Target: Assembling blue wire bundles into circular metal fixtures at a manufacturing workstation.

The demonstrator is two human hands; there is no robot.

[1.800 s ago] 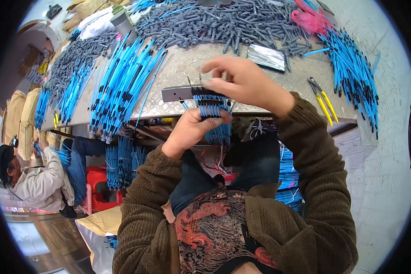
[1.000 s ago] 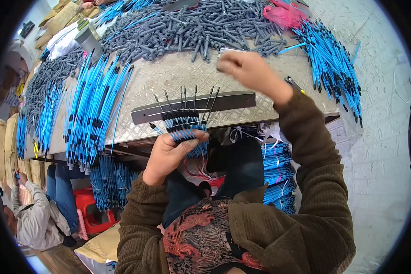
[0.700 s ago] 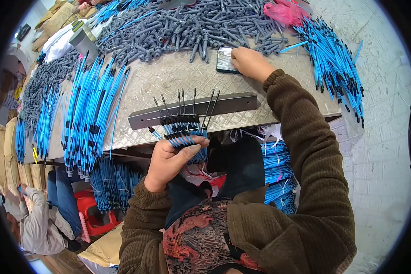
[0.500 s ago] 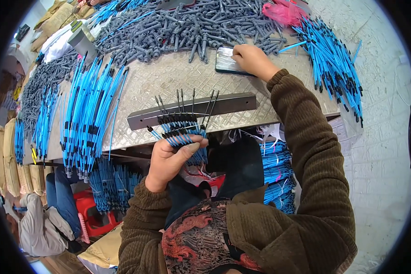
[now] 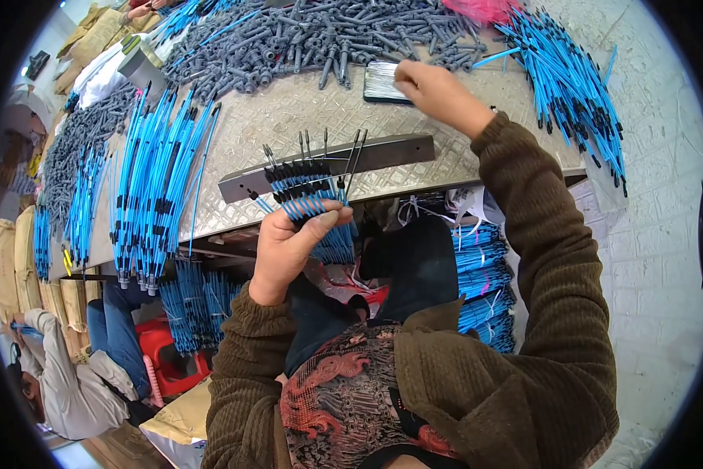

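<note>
Fanned out in my left hand [image 5: 293,244] is a bunch of thin blue tubes [image 5: 304,206] with black fittings, several dark rods sticking up from their tops. My left thumb presses across the bunch, just in front of the table edge. A long metal bar [image 5: 405,151] lies on the table behind it. Farther back, my right hand [image 5: 436,92] hovers at the right side of a shallow dark tray [image 5: 373,99] full of thin, pale, needle-like pieces [image 5: 381,78]. Its thumb and fingers are pinched together; what they hold, if anything, is too small to tell.
Grey plastic fittings [image 5: 281,47] are heaped along the table's back. Blue tube bundles lie at the left [image 5: 152,180] and right [image 5: 566,86], near a pink bag [image 5: 484,9]. More bundles [image 5: 477,273] stand below the table. A person [image 5: 82,383] sits at lower left by a red stool [image 5: 168,352].
My right hand has drawn slightly right, from over the tray's pale pieces toward its edge. The left hand keeps hold of the tubes. The view has shifted a little.
</note>
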